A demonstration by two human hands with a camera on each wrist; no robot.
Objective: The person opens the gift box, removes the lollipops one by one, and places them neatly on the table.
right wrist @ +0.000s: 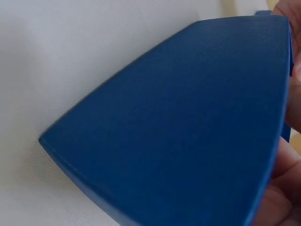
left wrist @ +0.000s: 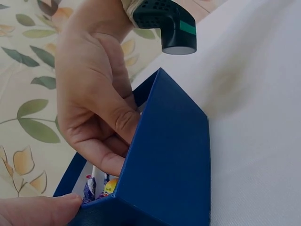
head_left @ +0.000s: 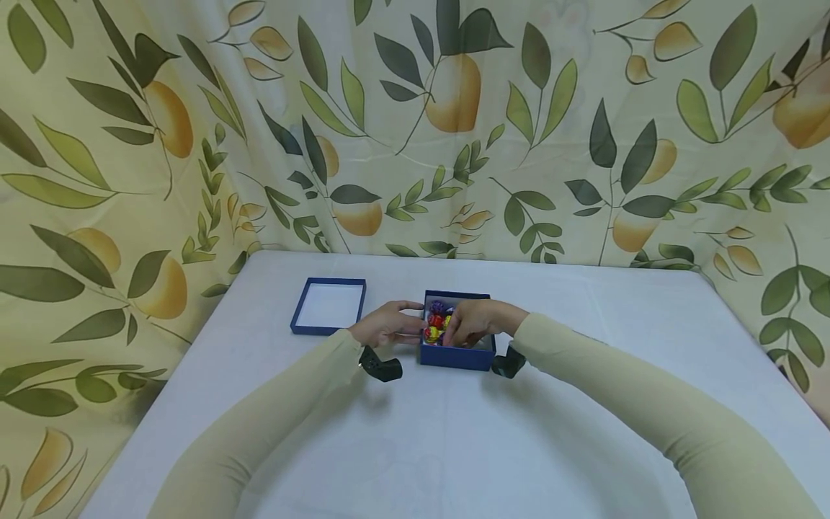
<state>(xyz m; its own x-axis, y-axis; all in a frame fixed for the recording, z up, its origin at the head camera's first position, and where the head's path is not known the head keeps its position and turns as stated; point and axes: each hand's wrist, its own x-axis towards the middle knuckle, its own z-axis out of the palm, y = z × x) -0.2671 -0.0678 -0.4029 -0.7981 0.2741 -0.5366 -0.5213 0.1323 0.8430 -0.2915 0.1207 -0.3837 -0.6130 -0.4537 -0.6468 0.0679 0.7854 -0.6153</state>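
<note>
On the white bench, the blue box stood between both hands. The right hand reached inside with curled fingers on the wrapped candies; the left hand held the box's left wall. Further left lay the lid.

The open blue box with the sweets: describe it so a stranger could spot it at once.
On the white table before the leaf-print curtain, two blue boxes sit near the far middle. Take the box on the right, between the left hand and right hand. Unlike the shallow empty lid beside it, it is deeper and holds bright wrapped sweets.
</note>
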